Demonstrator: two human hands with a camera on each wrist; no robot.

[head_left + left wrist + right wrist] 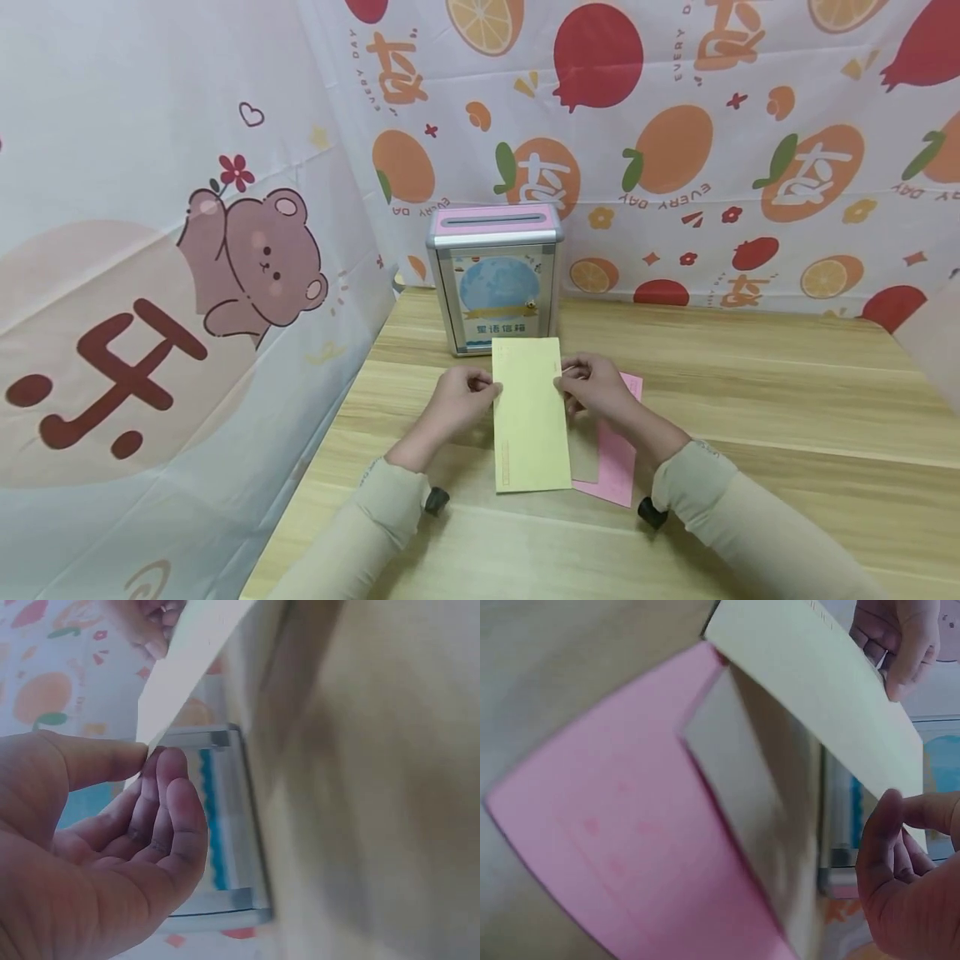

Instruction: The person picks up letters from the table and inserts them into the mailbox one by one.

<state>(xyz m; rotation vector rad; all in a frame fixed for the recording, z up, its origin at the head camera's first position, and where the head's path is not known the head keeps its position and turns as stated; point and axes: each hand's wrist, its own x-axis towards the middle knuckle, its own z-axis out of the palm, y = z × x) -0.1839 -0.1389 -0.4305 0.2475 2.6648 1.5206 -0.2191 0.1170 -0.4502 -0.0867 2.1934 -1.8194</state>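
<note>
Hands (463, 395) (596, 390): two, pinching one yellow envelope (531, 421). Pink envelope (617, 471): one.

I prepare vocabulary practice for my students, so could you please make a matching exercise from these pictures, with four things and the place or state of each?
Things
1. Yellow rectangular paper envelope
2. Pink rectangular paper envelope
3. Beige piece of paper
4. Silver-framed box with a pink slotted top

Places and states
A. Partly covered by the beige piece of paper
B. Standing upright on the wood-grain table
C. Held at its edges by the left hand and right hand
D. Lying partly over the pink envelope

Right pairs: 1-C, 2-A, 3-D, 4-B
</note>
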